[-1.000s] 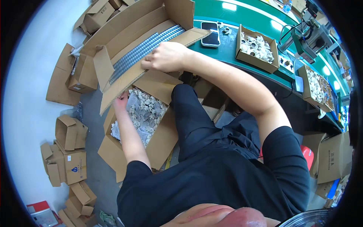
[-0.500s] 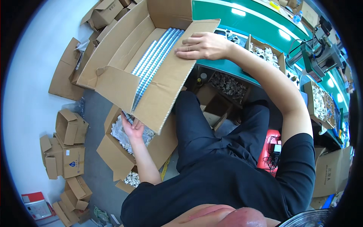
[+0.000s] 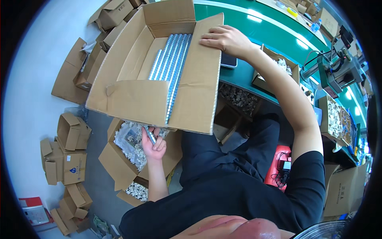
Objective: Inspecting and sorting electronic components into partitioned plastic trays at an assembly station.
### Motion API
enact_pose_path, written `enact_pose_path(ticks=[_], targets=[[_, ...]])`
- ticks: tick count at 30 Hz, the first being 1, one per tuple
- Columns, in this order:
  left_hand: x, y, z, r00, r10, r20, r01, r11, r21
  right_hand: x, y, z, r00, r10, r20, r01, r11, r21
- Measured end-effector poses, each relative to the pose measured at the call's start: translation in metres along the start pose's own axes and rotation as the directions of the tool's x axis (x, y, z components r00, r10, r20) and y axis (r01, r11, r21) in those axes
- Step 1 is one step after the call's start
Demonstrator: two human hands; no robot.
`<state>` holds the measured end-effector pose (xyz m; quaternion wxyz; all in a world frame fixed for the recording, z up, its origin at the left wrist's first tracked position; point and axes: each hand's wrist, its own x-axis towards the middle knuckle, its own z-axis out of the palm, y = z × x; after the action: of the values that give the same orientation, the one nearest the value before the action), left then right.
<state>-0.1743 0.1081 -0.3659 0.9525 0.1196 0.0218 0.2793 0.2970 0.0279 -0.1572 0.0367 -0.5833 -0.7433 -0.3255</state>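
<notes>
A large open cardboard box is tilted toward me, above my lap and the bench edge. Inside lie several long rows of shiny silver ringed pieces, side by side like rods. My right hand grips the box's right-hand flap, its fingers over the top and the thumb hidden. Below the box's near edge, my left hand is palm up, its fingers curled around a short silver ringed rod. The rod's upper end is close to the box's underside; whether they touch I cannot tell.
Under my left hand stands an open carton of small white parts. Empty-looking cartons line the wall at left. On the green bench are a box of white parts and a machine on a stand. A red stool is beside my leg.
The box has turned more upright and shifted slightly right. My right hand has moved right and up with its flap. My left hand has moved right, and the rod in it shows more clearly.
</notes>
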Motion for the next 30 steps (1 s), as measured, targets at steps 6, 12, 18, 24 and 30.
enact_pose_path(ticks=[6, 12, 18, 24, 30], targets=[[0.040, 0.064, -0.029, 0.751, 0.308, -0.584, -0.259, 0.951, 0.167, 0.010, 0.021, 0.013, 0.998, -0.019, -0.065, 0.020, 1.000, 0.007], [0.054, 0.104, -0.023, 0.789, 0.256, -0.558, -0.139, 0.960, 0.244, 0.018, 0.034, 0.023, 0.997, 0.063, 0.047, -0.064, 0.998, 0.019], [0.015, 0.070, -0.004, 0.823, 0.260, -0.505, -0.036, 0.911, 0.411, 0.035, 0.045, 0.027, 0.994, 0.088, 0.059, -0.092, 0.993, 0.068], [-0.011, 0.025, 0.008, 0.816, 0.219, -0.535, -0.104, 0.966, 0.238, 0.102, 0.067, 0.011, 0.979, -0.203, 0.020, 0.198, 0.968, 0.157], [-0.013, -0.004, 0.036, 0.777, 0.235, -0.584, -0.155, 0.970, 0.185, 0.178, 0.057, -0.003, 0.878, -0.457, 0.143, 0.472, 0.876, -0.097]])
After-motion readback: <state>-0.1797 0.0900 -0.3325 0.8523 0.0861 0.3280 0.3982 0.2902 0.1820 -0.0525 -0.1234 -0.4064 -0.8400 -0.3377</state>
